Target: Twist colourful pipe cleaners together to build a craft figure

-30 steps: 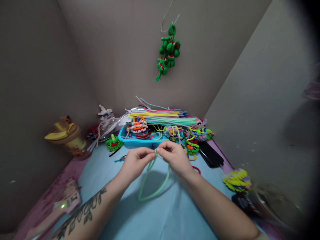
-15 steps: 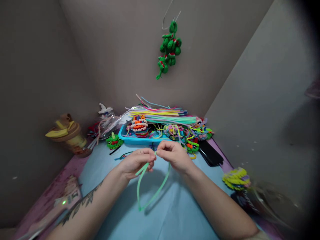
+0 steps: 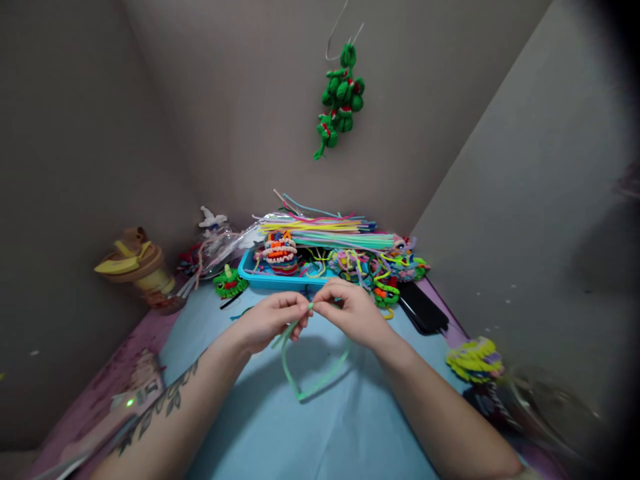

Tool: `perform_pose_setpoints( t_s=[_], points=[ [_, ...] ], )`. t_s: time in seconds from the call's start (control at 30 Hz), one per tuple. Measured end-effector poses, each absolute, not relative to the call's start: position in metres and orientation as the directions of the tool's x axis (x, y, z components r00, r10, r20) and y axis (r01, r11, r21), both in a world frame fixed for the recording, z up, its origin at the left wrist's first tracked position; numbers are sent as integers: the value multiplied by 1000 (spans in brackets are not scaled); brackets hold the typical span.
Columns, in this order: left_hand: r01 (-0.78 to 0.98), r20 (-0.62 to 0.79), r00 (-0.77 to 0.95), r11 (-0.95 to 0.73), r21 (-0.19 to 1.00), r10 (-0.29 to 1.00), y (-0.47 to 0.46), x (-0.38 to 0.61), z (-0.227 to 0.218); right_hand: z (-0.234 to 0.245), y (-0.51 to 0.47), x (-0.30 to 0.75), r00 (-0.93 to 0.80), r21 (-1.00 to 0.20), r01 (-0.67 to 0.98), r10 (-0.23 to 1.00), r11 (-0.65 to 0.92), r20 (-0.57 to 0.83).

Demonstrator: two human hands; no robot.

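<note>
A mint-green pipe cleaner (image 3: 325, 381) hangs in a bent loop below my hands, over the light blue table cover (image 3: 280, 440). My left hand (image 3: 277, 320) pinches it between thumb and fingers, and a short end sticks out under the palm. My right hand (image 3: 347, 310) is closed on the same pipe cleaner, its fingertips almost meeting those of the left. A small bit of green shows between the two pinches. How the strands cross inside the fingers is hidden.
Behind my hands stands a blue tray (image 3: 280, 283) with pipe cleaners (image 3: 345, 239) and fuzzy figures. A black phone (image 3: 424, 310) lies to the right, a green fuzzy figure (image 3: 230, 283) to the left. A glue gun (image 3: 135, 393) with a lit green light rests at the left edge.
The loop's low point has swung up and to the right, and its shape is wider. Both hands stay pinched together at nearly the same spot.
</note>
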State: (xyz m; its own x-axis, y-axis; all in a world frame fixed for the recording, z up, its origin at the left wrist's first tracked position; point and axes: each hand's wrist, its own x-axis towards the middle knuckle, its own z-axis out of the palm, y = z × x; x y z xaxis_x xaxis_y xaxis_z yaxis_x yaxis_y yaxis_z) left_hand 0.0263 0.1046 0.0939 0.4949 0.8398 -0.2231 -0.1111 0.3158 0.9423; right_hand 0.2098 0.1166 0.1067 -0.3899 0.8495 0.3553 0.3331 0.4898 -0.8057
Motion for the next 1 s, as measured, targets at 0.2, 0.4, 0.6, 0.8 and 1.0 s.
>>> perform_pose_setpoints(
  t_s=[0.2,0.4,0.6,0.8,1.0],
  points=[
    [-97,-245,460,322,942,853,104,31,95,106,114,209,-411,-771,356,830,528,378],
    [-68,-221,397,269,961,891,101,39,93,105,109,209,-434,-661,392,762,640,481],
    [-157,-271,435,369,916,859,103,37,94,103,112,211,-432,-624,392,734,676,524],
    [-292,-349,597,601,744,722,106,29,93,97,112,212,-501,-331,434,530,838,684],
    [-304,-372,634,661,686,678,103,34,92,94,113,218,-620,-62,479,388,876,682]
  ],
)
